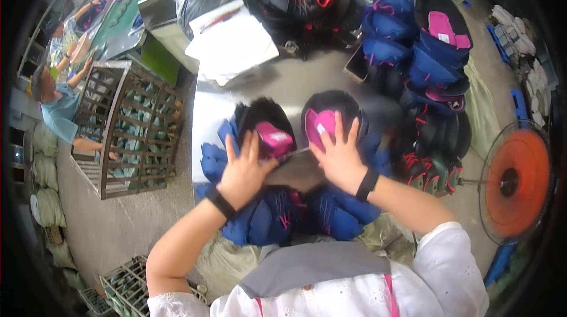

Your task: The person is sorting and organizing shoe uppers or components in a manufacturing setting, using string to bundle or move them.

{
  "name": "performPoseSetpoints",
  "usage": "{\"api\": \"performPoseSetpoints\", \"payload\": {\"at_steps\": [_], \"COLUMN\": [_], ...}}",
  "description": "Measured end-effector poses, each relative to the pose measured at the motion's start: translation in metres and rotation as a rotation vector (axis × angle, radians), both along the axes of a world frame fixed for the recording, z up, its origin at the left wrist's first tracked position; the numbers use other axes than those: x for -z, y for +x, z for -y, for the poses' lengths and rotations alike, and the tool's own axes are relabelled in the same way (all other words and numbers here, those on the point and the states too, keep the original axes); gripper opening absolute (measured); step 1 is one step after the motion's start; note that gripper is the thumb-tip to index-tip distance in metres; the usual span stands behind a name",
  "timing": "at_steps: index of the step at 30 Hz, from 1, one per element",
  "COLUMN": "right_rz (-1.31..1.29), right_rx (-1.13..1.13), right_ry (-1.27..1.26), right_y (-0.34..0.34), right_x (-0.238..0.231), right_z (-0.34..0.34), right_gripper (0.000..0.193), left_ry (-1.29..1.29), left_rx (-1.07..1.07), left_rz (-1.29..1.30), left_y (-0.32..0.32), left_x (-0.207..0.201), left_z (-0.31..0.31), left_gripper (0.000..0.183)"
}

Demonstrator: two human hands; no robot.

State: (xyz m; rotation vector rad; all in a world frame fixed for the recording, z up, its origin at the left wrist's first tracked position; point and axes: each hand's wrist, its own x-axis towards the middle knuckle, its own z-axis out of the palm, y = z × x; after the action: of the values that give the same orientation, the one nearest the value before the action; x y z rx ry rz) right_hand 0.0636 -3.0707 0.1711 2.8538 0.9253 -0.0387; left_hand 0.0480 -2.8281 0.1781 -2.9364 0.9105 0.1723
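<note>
My left hand (243, 169) lies with spread fingers against a dark shoe upper (264, 117) with a pink lining showing at its opening. Similarly, my right hand (339, 154) rests its outstretched fingers on a second dark upper (328, 102), touching its pink lining. A thin pale line runs between the two thumbs; I cannot make out what it is. Around and under my wrists sit blue shoe uppers with pink laces (269, 219), and more blue ones (342, 213) beside them at the table's near edge.
White papers (236, 42) lie at the table's back left, black shoes with red laces (307, 1) behind. Stacked blue uppers (384, 27) fill the right side, a phone-like object (356, 64) beside them. An orange fan (514, 178) stands right; a slatted crate (144, 131) and co-workers (59, 113) are left.
</note>
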Motion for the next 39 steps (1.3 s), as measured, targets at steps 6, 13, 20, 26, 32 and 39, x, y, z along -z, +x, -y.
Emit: {"api": "performPoseSetpoints", "payload": {"at_steps": [6, 13, 20, 26, 32, 39], "right_rz": [-0.038, -0.482, -0.337, -0.074, 0.271, 0.107], "right_rx": [-0.122, -0.436, -0.442, -0.384, -0.597, -0.425], "right_ry": [0.095, -0.080, -0.123, 0.265, 0.158, 0.046], "right_y": [0.023, -0.081, -0.068, -0.024, 0.047, 0.074], "right_x": [-0.009, -0.004, 0.006, -0.018, -0.018, -0.034], "right_z": [0.006, -0.004, 0.068, 0.017, -0.018, 0.036], "right_gripper": [0.045, 0.079, 0.047, 0.028, 0.019, 0.009], "left_ry": [0.141, 0.044, 0.046, -0.135, 0.075, 0.056], "left_rx": [-0.001, 0.388, 0.402, 0.326, 0.283, -0.003], "left_rz": [0.100, -0.319, -0.326, -0.143, 0.185, 0.100], "left_y": [0.022, -0.087, -0.095, -0.048, 0.027, 0.038], "left_x": [-0.030, -0.006, -0.015, -0.027, 0.036, 0.018], "left_z": [0.024, 0.018, -0.037, 0.013, 0.051, 0.027], "left_gripper": [0.050, 0.046, 0.041, 0.042, 0.020, 0.012]}}
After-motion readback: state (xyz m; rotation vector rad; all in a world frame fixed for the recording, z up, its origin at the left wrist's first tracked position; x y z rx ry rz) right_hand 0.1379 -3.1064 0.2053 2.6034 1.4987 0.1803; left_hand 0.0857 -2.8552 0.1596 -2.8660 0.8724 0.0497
